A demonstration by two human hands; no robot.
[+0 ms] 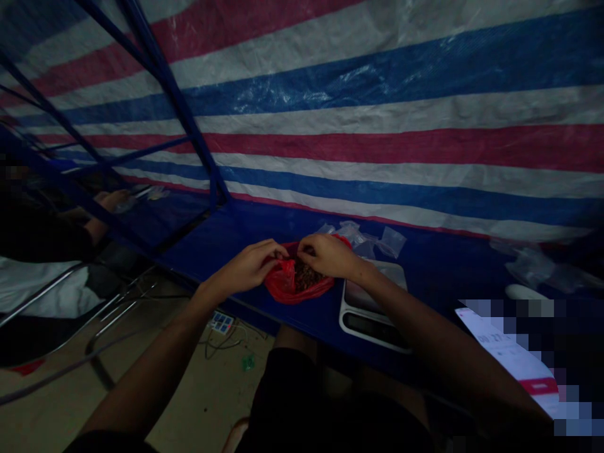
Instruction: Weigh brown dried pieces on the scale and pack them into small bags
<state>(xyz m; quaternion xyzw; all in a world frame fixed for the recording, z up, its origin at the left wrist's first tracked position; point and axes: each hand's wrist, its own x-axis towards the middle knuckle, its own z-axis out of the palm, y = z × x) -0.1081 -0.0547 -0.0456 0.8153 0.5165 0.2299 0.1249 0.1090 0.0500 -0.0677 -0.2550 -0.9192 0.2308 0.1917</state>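
Note:
A red plastic bag (309,296) lies opened on the blue table, with small brown bits (309,277) inside that are too dark to name. At the bag's left edge, my left hand (252,265) pinches a fold of the red plastic. My right hand (330,255) reaches over the bag's right side, its fingers curled together above the brown bits; whatever is between the fingertips is hidden. Just right of the bag, partly under my right forearm, sits a white digital scale (375,330) with a dark display. Several small clear plastic bags (391,242) are behind it.
Blue metal posts (182,113) rise at the left of the table (264,217), before a striped tarp (377,151). A lit phone screen (504,355) and more clear plastic (538,267) are at right. A co-worker's hand (113,200) shows far left. A power strip (221,322) lies below.

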